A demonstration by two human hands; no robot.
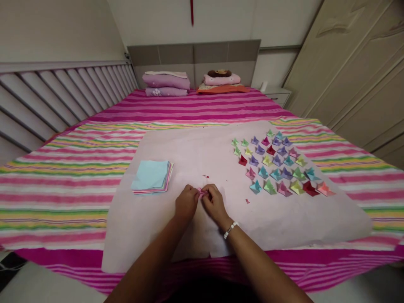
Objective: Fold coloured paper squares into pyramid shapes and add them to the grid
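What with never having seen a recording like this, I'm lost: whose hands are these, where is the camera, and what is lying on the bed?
There is no machine here. The single picture comes from a camera worn on a person's head, looking forward and down, so the two bare arms entering from below are that person's own. The left hand and right hand meet and pinch a small pink paper piece between the fingertips. They work over a pale sheet spread on a striped bedspread. To the left lies a stack of paper squares, light blue on top. To the right sit rows of small folded paper shapes in many colours. The right wrist wears a white bead bracelet.
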